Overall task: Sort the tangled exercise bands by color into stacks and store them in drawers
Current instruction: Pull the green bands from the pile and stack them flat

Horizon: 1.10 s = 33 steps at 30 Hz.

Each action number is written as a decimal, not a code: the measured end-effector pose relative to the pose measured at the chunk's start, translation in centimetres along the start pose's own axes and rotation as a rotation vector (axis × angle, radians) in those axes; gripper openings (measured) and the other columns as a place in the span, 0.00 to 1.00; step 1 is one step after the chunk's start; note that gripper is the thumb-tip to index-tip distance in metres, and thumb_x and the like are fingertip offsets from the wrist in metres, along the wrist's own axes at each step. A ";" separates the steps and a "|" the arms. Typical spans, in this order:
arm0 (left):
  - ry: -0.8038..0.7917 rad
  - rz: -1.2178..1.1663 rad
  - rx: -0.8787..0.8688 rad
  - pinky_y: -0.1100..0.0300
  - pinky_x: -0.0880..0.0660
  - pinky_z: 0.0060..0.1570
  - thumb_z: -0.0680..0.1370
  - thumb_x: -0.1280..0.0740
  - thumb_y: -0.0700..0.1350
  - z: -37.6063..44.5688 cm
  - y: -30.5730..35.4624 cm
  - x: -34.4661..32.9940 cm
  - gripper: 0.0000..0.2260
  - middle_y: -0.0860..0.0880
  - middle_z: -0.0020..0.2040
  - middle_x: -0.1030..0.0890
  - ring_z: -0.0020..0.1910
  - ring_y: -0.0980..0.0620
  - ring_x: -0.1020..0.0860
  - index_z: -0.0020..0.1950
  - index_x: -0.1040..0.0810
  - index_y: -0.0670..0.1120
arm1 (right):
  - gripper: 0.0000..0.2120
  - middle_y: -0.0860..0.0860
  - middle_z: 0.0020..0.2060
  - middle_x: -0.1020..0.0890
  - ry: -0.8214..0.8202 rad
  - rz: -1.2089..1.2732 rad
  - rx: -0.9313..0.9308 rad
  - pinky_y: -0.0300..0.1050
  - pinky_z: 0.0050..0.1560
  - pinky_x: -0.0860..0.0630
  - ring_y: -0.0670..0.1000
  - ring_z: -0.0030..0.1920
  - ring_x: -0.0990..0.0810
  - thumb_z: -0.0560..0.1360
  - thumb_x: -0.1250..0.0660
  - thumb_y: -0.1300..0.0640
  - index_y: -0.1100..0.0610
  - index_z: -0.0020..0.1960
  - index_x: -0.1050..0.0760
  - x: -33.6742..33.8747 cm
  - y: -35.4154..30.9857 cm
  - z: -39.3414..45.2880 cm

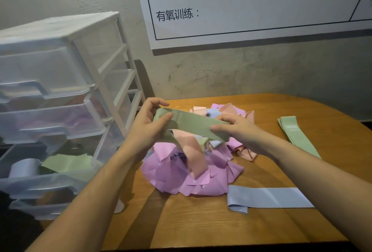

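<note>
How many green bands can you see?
3: one green band held between the left hand and right hand, a folded green one on the table's right side, another in the open drawer. More may hide in the pile.

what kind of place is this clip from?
Probably a gym or fitness studio's storage corner: a wall chart with a printed aerobic-training heading, a pile of exercise bands on a wooden table, and a plastic drawer unit beside it.
</note>
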State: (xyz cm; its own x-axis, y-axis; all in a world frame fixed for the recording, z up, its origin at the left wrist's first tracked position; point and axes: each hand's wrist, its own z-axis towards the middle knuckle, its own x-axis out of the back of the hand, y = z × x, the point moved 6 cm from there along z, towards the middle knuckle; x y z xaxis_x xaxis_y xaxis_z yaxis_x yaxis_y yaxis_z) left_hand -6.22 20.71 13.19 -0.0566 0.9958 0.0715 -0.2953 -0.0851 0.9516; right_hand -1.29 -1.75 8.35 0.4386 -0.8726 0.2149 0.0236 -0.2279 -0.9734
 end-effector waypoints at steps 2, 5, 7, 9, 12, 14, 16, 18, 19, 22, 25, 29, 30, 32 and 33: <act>-0.019 -0.003 -0.028 0.66 0.26 0.40 0.79 0.32 0.36 0.8 1.0 -0.2 0.10 0.56 0.44 0.23 0.40 0.59 0.25 0.54 0.27 0.49 | 0.03 0.48 0.42 0.20 -0.016 -0.047 0.007 0.36 0.45 0.28 0.46 0.44 0.23 0.78 0.33 0.63 0.59 0.51 0.22 -0.6 -0.9 0.1; -0.089 0.040 -0.017 0.63 0.27 0.42 0.75 0.32 0.43 1.5 2.0 -1.1 0.10 0.54 0.46 0.24 0.41 0.57 0.25 0.55 0.26 0.53 | 0.12 0.49 0.48 0.17 -0.119 -0.022 0.036 0.42 0.52 0.29 0.46 0.50 0.21 0.77 0.36 0.65 0.55 0.58 0.25 -1.9 -2.4 0.1; -0.150 0.066 -0.002 0.61 0.28 0.40 0.75 0.33 0.44 1.7 2.4 -2.0 0.11 0.53 0.43 0.25 0.40 0.54 0.26 0.57 0.27 0.53 | 0.15 0.47 0.56 0.16 -0.164 -0.007 0.029 0.42 0.57 0.28 0.44 0.57 0.20 0.78 0.34 0.59 0.46 0.63 0.26 -2.9 -3.2 0.0; -0.211 0.066 0.036 0.55 0.28 0.40 0.77 0.35 0.44 1.6 2.5 -3.0 0.11 0.53 0.40 0.25 0.40 0.51 0.27 0.58 0.28 0.52 | 0.12 0.46 0.55 0.16 -0.122 0.015 0.074 0.44 0.58 0.26 0.45 0.57 0.19 0.78 0.31 0.51 0.45 0.61 0.23 -3.5 -4.0 0.3; -0.191 0.134 0.065 0.56 0.30 0.40 0.83 0.37 0.48 1.4 2.6 -3.9 0.04 0.52 0.40 0.26 0.38 0.54 0.28 0.56 0.30 0.52 | 0.05 0.46 0.38 0.19 0.011 0.062 0.146 0.38 0.44 0.26 0.44 0.40 0.21 0.76 0.27 0.52 0.52 0.47 0.21 -3.7 -5.1 0.3; -0.171 0.167 0.063 0.59 0.31 0.42 0.83 0.37 0.54 1.1 2.5 -4.1 0.09 0.52 0.42 0.27 0.39 0.56 0.28 0.54 0.30 0.50 | 0.06 0.45 0.34 0.21 0.026 0.103 0.175 0.36 0.40 0.28 0.44 0.36 0.24 0.78 0.29 0.56 0.54 0.43 0.23 -3.6 -5.6 0.1; -0.241 0.170 0.069 0.58 0.27 0.46 0.79 0.31 0.57 0.7 2.0 -4.1 0.15 0.51 0.46 0.22 0.44 0.55 0.23 0.57 0.29 0.49 | 0.04 0.50 0.36 0.21 -0.034 0.288 0.165 0.41 0.40 0.26 0.48 0.37 0.23 0.79 0.32 0.61 0.57 0.45 0.25 -3.6 -5.7 -0.2; -0.316 0.236 0.056 0.58 0.23 0.53 0.75 0.28 0.53 0.1 1.1 -4.1 0.18 0.54 0.52 0.19 0.53 0.55 0.20 0.62 0.28 0.52 | 0.04 0.55 0.39 0.21 -0.079 0.444 0.136 0.43 0.40 0.25 0.51 0.37 0.23 0.79 0.34 0.63 0.58 0.45 0.27 -3.4 -5.7 -0.5; -0.311 0.255 0.036 0.58 0.21 0.55 0.76 0.27 0.50 0.0 0.7 -4.0 0.17 0.55 0.53 0.18 0.56 0.54 0.19 0.62 0.27 0.53 | 0.05 0.56 0.40 0.21 -0.082 0.477 0.125 0.42 0.38 0.24 0.51 0.37 0.23 0.78 0.34 0.64 0.58 0.45 0.27 -3.2 -5.6 -0.6; -0.140 0.193 0.007 0.60 0.20 0.51 0.80 0.31 0.41 -0.1 -0.1 -3.5 0.07 0.56 0.48 0.16 0.50 0.58 0.18 0.57 0.21 0.47 | 0.06 0.58 0.42 0.21 -0.049 0.526 0.092 0.41 0.34 0.22 0.51 0.37 0.22 0.76 0.31 0.64 0.57 0.47 0.27 -2.3 -5.0 -0.7; -0.021 0.234 -0.016 0.62 0.20 0.46 0.81 0.33 0.39 -0.3 -0.5 -3.3 0.05 0.60 0.42 0.16 0.44 0.61 0.19 0.52 0.17 0.45 | 0.13 0.55 0.42 0.18 -0.047 0.423 0.011 0.41 0.34 0.23 0.50 0.38 0.20 0.72 0.27 0.62 0.56 0.55 0.24 -1.9 -3.8 -0.5; -0.078 0.194 -0.038 0.61 0.19 0.43 0.81 0.33 0.36 -0.4 -0.3 -4.6 0.08 0.55 0.45 0.15 0.45 0.57 0.19 0.54 0.17 0.45 | 0.09 0.51 0.43 0.17 -0.007 0.296 0.032 0.43 0.45 0.23 0.48 0.43 0.20 0.72 0.26 0.55 0.53 0.51 0.20 -1.3 -3.0 -0.1; -0.122 0.171 -0.030 0.60 0.18 0.45 0.81 0.33 0.36 -0.4 -0.5 -4.9 0.08 0.53 0.48 0.16 0.47 0.55 0.18 0.56 0.17 0.46 | 0.05 0.52 0.44 0.17 0.030 0.312 0.058 0.44 0.49 0.22 0.48 0.44 0.20 0.74 0.27 0.56 0.54 0.49 0.20 -0.9 -3.0 -0.1; -0.150 0.199 -0.029 0.56 0.19 0.52 0.81 0.32 0.40 -0.6 -1.9 -4.9 0.09 0.53 0.54 0.18 0.53 0.54 0.19 0.60 0.21 0.48 | 0.02 0.51 0.43 0.18 0.106 0.352 0.098 0.44 0.50 0.24 0.47 0.44 0.20 0.76 0.30 0.59 0.54 0.46 0.22 0.1 -2.9 -0.3; -0.113 0.268 -0.030 0.54 0.20 0.53 0.79 0.30 0.43 -0.9 -2.9 -4.5 0.09 0.53 0.54 0.20 0.53 0.56 0.20 0.59 0.23 0.48 | 0.03 0.50 0.42 0.18 0.145 0.361 0.119 0.43 0.50 0.25 0.47 0.44 0.20 0.77 0.31 0.60 0.54 0.45 0.22 0.6 -2.7 -0.4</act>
State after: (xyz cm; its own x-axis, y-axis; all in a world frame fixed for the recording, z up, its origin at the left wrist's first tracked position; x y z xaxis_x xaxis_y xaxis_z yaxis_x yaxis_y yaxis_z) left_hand -5.94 16.47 9.84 -0.0307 0.9348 0.3537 -0.3127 -0.3451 0.8849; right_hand -1.43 -1.78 11.16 0.3062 -0.9414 -0.1414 -0.0015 0.1481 -0.9890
